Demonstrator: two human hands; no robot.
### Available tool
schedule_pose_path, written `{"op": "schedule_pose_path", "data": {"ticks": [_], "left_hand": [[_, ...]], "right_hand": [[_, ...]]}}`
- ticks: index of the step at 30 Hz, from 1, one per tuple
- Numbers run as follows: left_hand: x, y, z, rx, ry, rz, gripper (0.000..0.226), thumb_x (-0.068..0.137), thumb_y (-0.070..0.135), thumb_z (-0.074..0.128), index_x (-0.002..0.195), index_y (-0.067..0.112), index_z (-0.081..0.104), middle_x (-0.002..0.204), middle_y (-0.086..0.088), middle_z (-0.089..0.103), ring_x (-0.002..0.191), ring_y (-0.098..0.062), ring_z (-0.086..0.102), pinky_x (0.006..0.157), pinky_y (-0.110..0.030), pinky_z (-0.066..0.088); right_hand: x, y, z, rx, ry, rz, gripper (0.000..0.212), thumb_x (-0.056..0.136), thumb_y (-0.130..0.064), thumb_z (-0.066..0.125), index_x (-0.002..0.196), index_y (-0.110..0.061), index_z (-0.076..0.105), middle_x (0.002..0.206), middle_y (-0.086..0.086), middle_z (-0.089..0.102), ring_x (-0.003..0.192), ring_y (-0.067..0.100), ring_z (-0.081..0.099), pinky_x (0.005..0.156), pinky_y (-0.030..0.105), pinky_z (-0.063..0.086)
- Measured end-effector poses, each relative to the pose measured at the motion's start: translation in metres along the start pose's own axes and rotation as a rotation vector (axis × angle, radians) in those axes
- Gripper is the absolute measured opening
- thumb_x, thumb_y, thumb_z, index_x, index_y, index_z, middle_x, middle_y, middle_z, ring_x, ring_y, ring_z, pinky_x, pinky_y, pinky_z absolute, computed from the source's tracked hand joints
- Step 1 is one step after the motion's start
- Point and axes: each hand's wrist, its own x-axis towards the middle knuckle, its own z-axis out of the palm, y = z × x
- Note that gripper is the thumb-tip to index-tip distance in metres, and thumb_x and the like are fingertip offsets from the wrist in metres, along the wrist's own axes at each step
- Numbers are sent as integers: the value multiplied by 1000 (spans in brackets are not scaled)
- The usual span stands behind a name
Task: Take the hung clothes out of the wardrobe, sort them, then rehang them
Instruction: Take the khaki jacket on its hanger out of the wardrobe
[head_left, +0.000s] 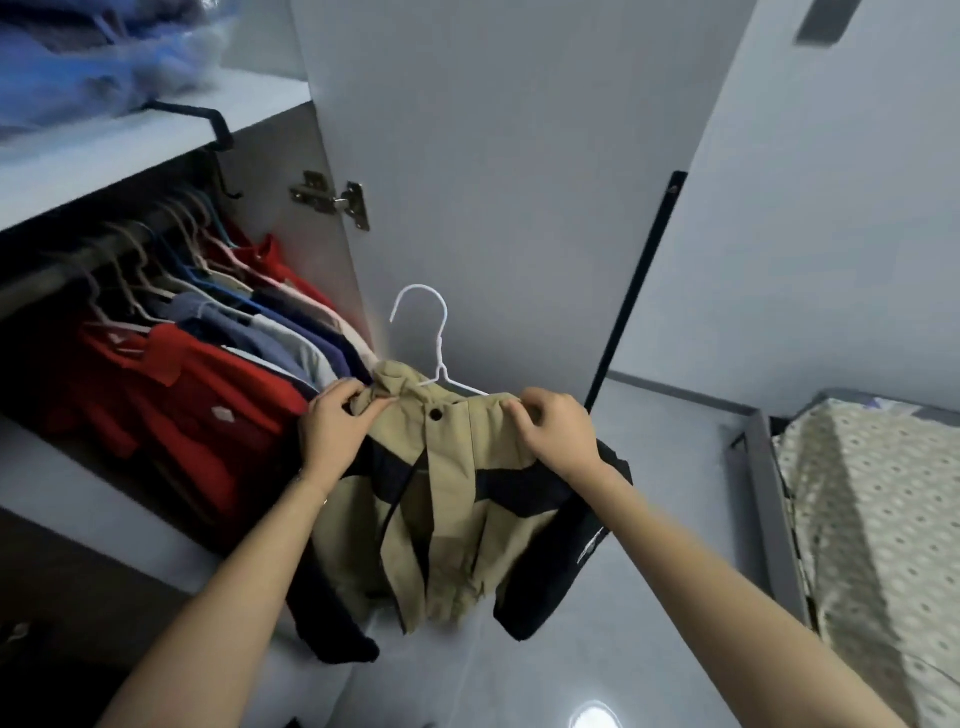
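No legible text, numbers or brand names anywhere. White print (591, 550) on the dark sleeve (561, 582) of the tan jacket (447, 499): thin slanted marks, too small and skewed to read, possibly a logo strip. Small pale badge (222, 413) on the chest of the front red shirt (208, 384): outline only, no letters resolved. Pale tag (115, 339) at that shirt's collar: blurred, unreadable.
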Motion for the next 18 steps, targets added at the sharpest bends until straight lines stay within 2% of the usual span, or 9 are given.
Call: {"op": "schedule_pose_path", "data": {"ticks": [2,4,6,9,13,16,18], "left_hand": [[-6,25,22,-5,-32,23,52,78,46,78,64,10,43,61,-2,42,60,-23,42,58,-44,42],[-14,53,46,-16,-65,49,53,78,49,77,64,10,44,62,-1,42,60,-20,43,58,-42,40],[-23,83,69,-23,-104,75,56,77,52,75,63,11,41,61,-1,38,58,-20,40,56,-40,35],[-38,125,106,-89,-172,118,61,76,57,71,61,7,40,59,-3,37,57,-22,38,54,-40,33],[-54,179,157,-162,-274,145,58,77,53,74,60,11,38,59,-1,35,57,-21,38,53,-44,37],[-67,221,194,-205,-362,156,57,77,53,75,59,13,39,57,0,36,56,-18,36,51,-39,33],[-76,248,219,-227,-428,165,56,77,52,76,59,14,38,55,1,35,54,-16,34,51,-34,28]], "right_hand": [[-14,25,-21,2,17,35,43,97,-38,56,59,-26,39,54,-8,43,61,22,46,56,31,30],[-30,52,-42,8,24,83,35,97,-40,54,68,-20,57,64,-4,58,68,24,54,57,33,39],[-46,80,-63,7,43,123,34,97,-41,53,78,-15,64,73,1,66,74,24,59,60,33,42],[-71,119,-97,2,76,166,32,97,-41,54,76,-19,63,70,-4,64,71,20,58,58,30,40],[-105,167,-141,-56,139,250,31,97,-42,53,77,-22,64,69,-9,62,69,15,55,54,27,35],[-133,199,-172,-88,189,337,30,97,-40,54,70,-27,57,58,-14,50,63,11,49,51,21,27],[-153,220,-192,-111,235,388,31,97,-41,55,72,-24,62,60,-14,53,65,12,53,53,25,31]]}}
